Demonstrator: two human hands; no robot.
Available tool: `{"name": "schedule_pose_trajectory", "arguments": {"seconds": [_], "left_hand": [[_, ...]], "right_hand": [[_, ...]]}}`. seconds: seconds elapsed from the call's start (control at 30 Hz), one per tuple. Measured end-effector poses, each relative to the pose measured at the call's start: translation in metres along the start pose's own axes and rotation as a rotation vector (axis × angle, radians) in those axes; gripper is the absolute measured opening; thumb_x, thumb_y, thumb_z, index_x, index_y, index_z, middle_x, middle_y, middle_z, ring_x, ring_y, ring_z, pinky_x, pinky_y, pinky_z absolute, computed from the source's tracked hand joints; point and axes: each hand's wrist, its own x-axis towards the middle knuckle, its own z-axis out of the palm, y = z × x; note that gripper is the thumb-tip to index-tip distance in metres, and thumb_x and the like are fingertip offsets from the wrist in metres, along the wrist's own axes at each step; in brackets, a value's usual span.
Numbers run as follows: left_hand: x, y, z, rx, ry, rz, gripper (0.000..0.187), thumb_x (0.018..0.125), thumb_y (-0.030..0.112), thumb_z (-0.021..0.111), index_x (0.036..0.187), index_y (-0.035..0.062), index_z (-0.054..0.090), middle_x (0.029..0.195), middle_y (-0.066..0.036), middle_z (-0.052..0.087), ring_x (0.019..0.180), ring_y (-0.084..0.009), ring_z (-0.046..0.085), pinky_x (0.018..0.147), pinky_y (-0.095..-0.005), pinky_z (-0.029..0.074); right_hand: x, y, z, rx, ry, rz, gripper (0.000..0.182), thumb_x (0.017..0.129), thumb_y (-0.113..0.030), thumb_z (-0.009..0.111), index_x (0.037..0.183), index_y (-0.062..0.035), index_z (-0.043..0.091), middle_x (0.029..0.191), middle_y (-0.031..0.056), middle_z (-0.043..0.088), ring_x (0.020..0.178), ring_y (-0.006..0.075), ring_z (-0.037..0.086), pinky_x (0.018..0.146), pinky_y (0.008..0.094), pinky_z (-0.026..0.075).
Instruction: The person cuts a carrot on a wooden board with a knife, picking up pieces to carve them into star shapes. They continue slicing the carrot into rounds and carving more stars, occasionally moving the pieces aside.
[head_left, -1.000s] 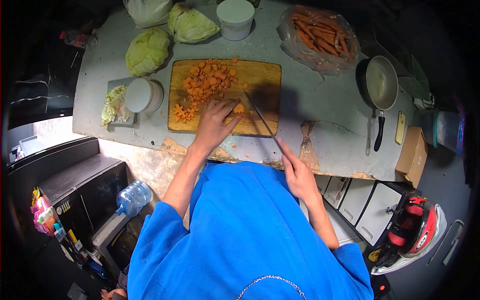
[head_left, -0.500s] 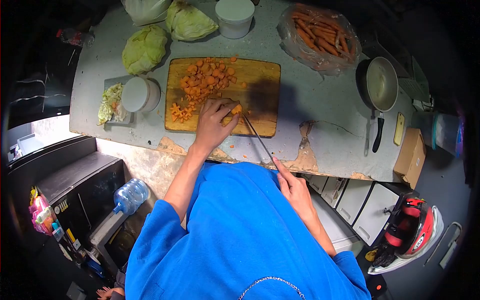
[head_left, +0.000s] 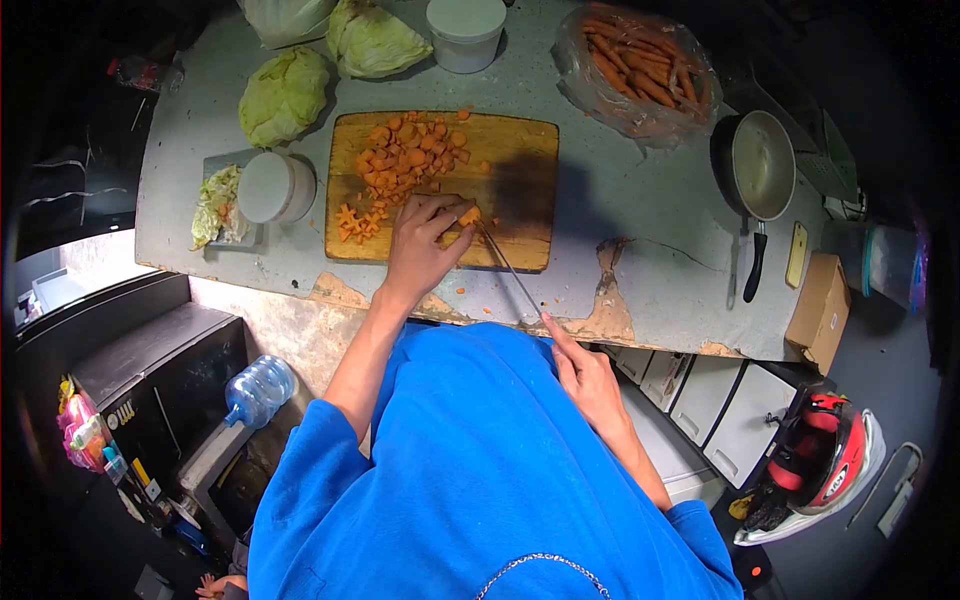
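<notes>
Left hand (head_left: 420, 250) pins a small orange carrot piece (head_left: 468, 216) on the rectangular wooden cutting board (head_left: 520, 180); right hand (head_left: 585, 375) grips a long thin-bladed knife (head_left: 510, 270).

The left fingers (head_left: 445, 212) curl narrow over the carrot piece near the board's front edge, and the knife tip meets it there. The right fingers wrap closed round the knife handle, off the board's front, past the grey desk (head_left: 640, 210) edge. A heap of chopped orange carrot (head_left: 405, 155) lies on the board's far left part. Left of the board stands a white round tub (head_left: 272, 187); right of it, a clear bag of whole carrots (head_left: 640, 75).
</notes>
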Motion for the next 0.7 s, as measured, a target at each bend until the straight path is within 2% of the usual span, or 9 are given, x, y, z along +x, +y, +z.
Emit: {"name": "schedule_pose_trajectory", "arguments": {"seconds": [0.37,0.47,0.53,0.6,0.7], "left_hand": [[0.000,-0.006,0.001,-0.029,-0.010,0.011,0.031,0.085,0.014,0.081,0.114,0.0056,0.080,0.114,-0.013,0.074,0.105,-0.0317,0.064,0.092,-0.0409,0.052],[0.001,-0.003,0.002,-0.032,0.004,-0.013,0.027,0.085,0.016,0.077,0.111,0.0092,0.081,0.113,-0.008,0.076,0.106,-0.0281,0.064,0.095,-0.0417,0.051],[0.004,0.000,0.002,-0.025,0.014,0.003,0.027,0.085,0.014,0.075,0.111,0.0096,0.081,0.112,-0.008,0.076,0.105,-0.0281,0.064,0.095,-0.0417,0.051],[0.003,0.000,0.000,-0.014,0.019,0.007,0.027,0.085,0.013,0.073,0.111,0.0099,0.081,0.111,-0.008,0.076,0.104,-0.0281,0.064,0.095,-0.0418,0.051],[0.002,-0.002,-0.004,-0.040,-0.009,0.044,0.034,0.085,0.010,0.072,0.118,0.0104,0.080,0.111,-0.010,0.076,0.100,-0.0296,0.063,0.093,-0.0403,0.052]], "right_hand": [[0.003,-0.001,-0.001,-0.091,-0.033,0.009,0.053,0.103,-0.013,0.055,0.155,-0.0255,0.051,0.098,0.0258,0.074,0.088,0.0437,0.073,0.078,0.0492,0.056],[0.003,-0.003,-0.006,-0.051,0.008,-0.022,0.052,0.103,-0.014,0.056,0.154,-0.0261,0.052,0.100,0.0260,0.074,0.088,0.0435,0.073,0.079,0.0478,0.057],[0.003,-0.001,-0.017,0.007,-0.024,-0.006,0.051,0.103,-0.014,0.056,0.152,-0.0262,0.054,0.103,0.0261,0.074,0.089,0.0432,0.073,0.080,0.0458,0.058],[0.000,0.007,-0.021,0.006,0.001,-0.083,0.050,0.103,-0.013,0.057,0.152,-0.0250,0.055,0.104,0.0248,0.074,0.091,0.0423,0.073,0.081,0.0443,0.058],[-0.005,0.005,-0.026,-0.060,0.024,-0.088,0.051,0.102,-0.012,0.057,0.152,-0.0233,0.055,0.102,0.0234,0.075,0.090,0.0418,0.074,0.080,0.0445,0.058]]}}
